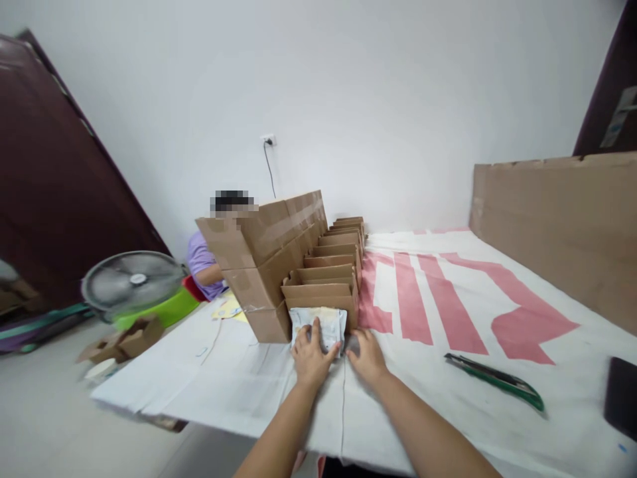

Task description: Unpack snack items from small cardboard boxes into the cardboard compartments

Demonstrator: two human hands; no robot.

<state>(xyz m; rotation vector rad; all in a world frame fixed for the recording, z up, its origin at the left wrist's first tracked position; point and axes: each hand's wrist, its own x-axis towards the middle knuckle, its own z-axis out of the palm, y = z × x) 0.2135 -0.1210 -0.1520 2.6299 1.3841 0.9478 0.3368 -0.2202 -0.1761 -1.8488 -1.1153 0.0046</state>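
Observation:
A flat pale packet with faint printing leans against the front of a row of open cardboard boxes. My left hand rests on the packet's face with its fingers spread and the thumb out to the right. Just right of the packet's lower corner is my right hand, fingers apart and bent toward the cloth. Whether its fingertips touch the packet I cannot tell. The open boxes run away from me in a line, and what is inside them is hidden.
Closed taped boxes form a wall left of the row; a person in a purple sleeve sits behind it. A green utility knife lies on the red-and-white cloth. A long cardboard panel stands right; a fan stands left.

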